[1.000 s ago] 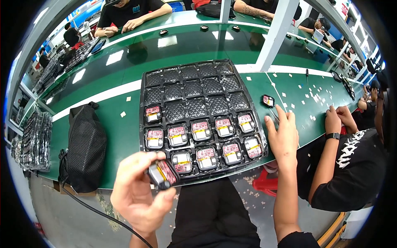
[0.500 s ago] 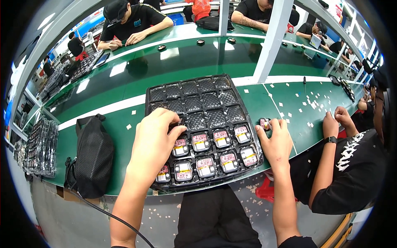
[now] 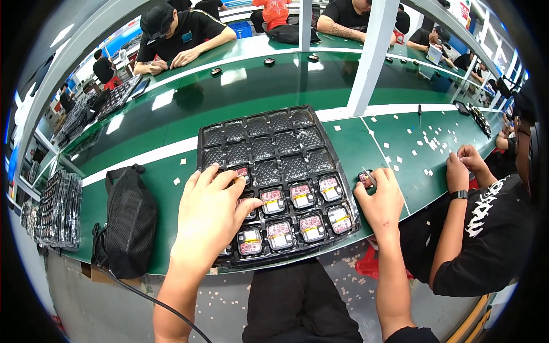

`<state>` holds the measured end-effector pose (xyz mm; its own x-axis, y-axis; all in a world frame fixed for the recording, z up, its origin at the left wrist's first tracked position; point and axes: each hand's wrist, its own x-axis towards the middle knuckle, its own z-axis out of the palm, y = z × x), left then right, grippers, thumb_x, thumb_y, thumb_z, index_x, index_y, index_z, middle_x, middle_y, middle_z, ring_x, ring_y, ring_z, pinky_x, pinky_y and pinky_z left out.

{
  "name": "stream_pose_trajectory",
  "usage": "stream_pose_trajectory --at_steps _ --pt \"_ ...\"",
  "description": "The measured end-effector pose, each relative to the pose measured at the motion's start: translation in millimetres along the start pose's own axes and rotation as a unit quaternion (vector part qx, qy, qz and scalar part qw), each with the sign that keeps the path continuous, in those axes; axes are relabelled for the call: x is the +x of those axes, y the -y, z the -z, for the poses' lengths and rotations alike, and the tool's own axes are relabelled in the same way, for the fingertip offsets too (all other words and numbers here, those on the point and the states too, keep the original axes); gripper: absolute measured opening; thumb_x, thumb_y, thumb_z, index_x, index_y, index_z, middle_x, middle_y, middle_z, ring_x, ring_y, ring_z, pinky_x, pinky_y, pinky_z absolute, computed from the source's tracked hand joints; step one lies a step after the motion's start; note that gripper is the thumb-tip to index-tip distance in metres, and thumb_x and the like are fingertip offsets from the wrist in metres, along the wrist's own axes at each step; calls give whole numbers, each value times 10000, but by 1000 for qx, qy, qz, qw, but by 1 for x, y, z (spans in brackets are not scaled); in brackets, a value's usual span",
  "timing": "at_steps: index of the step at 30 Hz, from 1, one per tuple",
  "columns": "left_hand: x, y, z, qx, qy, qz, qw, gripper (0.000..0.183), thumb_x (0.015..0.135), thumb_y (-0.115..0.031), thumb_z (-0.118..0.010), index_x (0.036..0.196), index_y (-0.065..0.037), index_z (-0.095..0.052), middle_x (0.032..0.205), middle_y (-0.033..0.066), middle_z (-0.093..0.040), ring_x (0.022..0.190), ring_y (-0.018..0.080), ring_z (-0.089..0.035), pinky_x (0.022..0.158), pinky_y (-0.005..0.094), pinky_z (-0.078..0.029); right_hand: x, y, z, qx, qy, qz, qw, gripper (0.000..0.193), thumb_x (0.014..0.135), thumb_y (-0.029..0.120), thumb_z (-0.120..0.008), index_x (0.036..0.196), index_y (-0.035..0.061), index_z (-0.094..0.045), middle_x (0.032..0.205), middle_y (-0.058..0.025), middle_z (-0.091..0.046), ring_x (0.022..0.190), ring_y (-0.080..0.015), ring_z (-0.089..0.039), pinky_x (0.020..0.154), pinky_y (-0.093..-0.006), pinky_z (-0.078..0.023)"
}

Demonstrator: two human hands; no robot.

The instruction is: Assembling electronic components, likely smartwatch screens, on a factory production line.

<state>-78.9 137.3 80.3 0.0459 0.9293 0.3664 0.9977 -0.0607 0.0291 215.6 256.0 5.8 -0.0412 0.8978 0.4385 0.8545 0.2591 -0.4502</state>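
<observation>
My left hand (image 3: pixel 209 214) is over the left side of a black moulded tray (image 3: pixel 269 264). Its fingers are spread, with the fingertips at a small red circuit device (image 3: pixel 243 173) in a tray pocket. The thumb lies beside another device (image 3: pixel 273 201) that has a silver cell and yellow strip. Several like it fill the two near rows. Just off the tray's right edge, my right hand (image 3: pixel 380 200) is closed on a thin silver tool (image 3: pixel 373 179), apparently tweezers. Under its tip is a small black-rimmed device (image 3: pixel 364 178) with a red board. The fingers partly cover it.
A black bag (image 3: pixel 131 220) lies left of the tray, with stacked trays (image 3: pixel 57 211) beyond it. Small pale squares (image 3: pixel 437 143) litter the green table to the right. A white post (image 3: pixel 374 63) rises behind. A co-worker's hands (image 3: pixel 460 166) are at the right.
My left hand has gone from a pinch to spread fingers, and a red device now shows in the pocket beneath them. My right hand stays beside the tray. The view has shifted slightly.
</observation>
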Motion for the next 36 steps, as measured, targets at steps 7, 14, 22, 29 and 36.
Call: stream_pose_trajectory --at_steps 7,14,22,29,36 --pt "1 -9 7 27 -72 -12 997 385 891 -365 -755 1095 -39 -753 1190 107 -697 1273 353 -572 1107 513 -419 -15 25 54 260 -89 -46 960 207 796 3 -754 917 11 -586 1052 -87 -662 754 -127 -587 574 -266 -457" --pt "-42 -61 24 -494 -83 -55 864 311 810 -210 -867 1032 -19 -765 963 136 -731 934 287 -726 809 370 -585 -66 62 88 381 89 272 879 471 698 96 -920 1018 60 -576 1202 -202 -708 692 -184 -666 548 -247 -516" --pt "-114 -90 6 -871 171 234 398 870 781 -422 -916 1394 51 -517 1262 151 -655 1169 226 -649 1023 352 -516 -97 73 88 387 219 354 823 298 759 159 -906 744 101 -614 1173 -124 -751 522 -133 -646 451 -239 -506" --pt "-134 -110 -8 -887 -39 258 382 748 740 -296 -955 1294 -19 -537 1284 188 -625 1153 306 -669 1012 426 -554 -120 76 83 322 202 256 889 473 791 172 -914 1168 31 -665 1231 -144 -479 751 -145 -625 629 -259 -564" --pt "-143 -116 -21 -863 -110 273 411 698 753 -156 -940 1301 -39 -524 1329 178 -614 1248 355 -634 1048 444 -535 -129 70 69 201 102 360 905 419 718 7 -840 1118 21 -716 918 -69 -699 650 -183 -611 556 -273 -497"
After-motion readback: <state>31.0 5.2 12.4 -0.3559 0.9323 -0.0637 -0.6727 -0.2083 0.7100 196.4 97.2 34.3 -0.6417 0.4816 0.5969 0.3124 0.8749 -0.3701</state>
